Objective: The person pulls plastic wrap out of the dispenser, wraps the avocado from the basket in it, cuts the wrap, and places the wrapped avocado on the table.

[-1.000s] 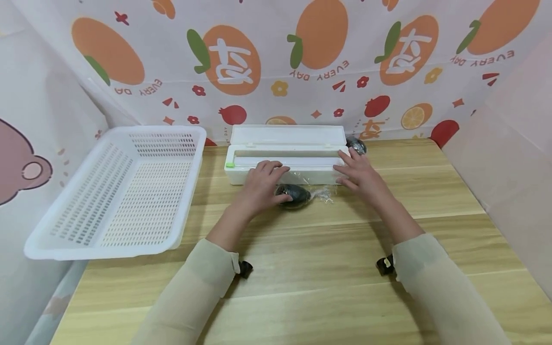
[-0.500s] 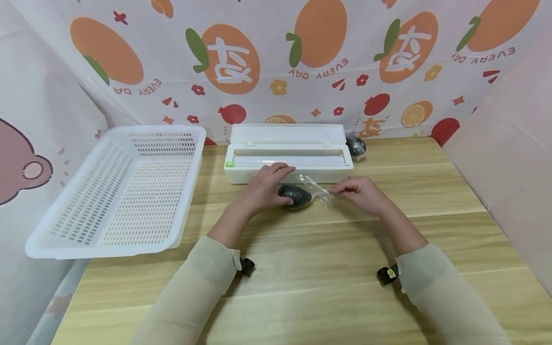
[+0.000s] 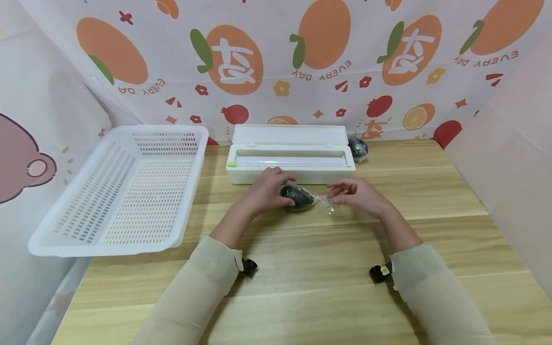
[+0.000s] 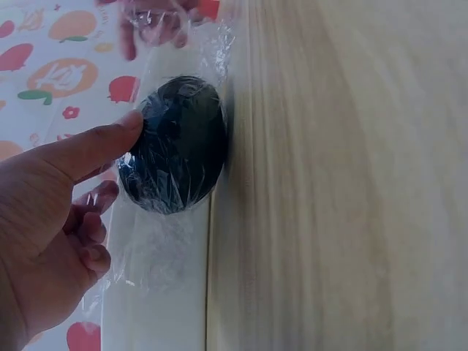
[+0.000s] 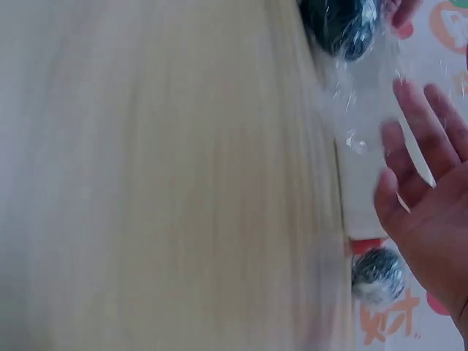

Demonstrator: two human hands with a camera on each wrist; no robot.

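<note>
A dark green avocado [image 3: 297, 197] wrapped in clear cling film lies in front of the white cling film box. My left hand [image 3: 266, 192] holds it from the left, the thumb [image 4: 110, 146] pressing on its near side and the fingers behind it. Loose film [image 3: 325, 203] trails off the avocado's right end in a thin twist. Beside that tail is my right hand [image 3: 361, 195], its fingers apart and loosely bent; the right wrist view shows the palm [image 5: 446, 219] with nothing gripped. The film box [image 3: 293, 175] stands with its lid up and a roll inside.
A second wrapped avocado [image 3: 358, 148] sits by the box's right end. At the left, a white perforated basket [image 3: 174, 239] rests on the wooden table [image 3: 302, 278], reaching past its edge. A fruit-print curtain [image 3: 276, 57] hangs close behind the box.
My right hand came from the box's right end down to the film tail, pinched it, then loosened its fingers beside it. My left hand stays at the avocado, which has shifted slightly.
</note>
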